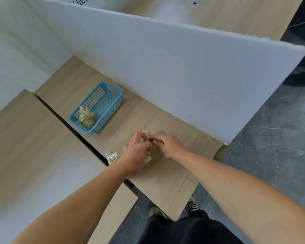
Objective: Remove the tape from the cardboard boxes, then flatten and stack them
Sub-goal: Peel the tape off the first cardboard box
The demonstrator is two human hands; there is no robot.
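Tape wad (146, 133) sits pinched between left hand (137, 152) and right hand (167, 145) grips.

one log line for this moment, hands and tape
step: tape removal | left hand: pinches tape | right hand: pinches same tape, over flat cardboard | blue basket: crumpled tape ball inside

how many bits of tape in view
3: a wad in the blue basket, a piece pinched between left hand and right hand, a strip at the cardboard's left edge. Hands may hide more.
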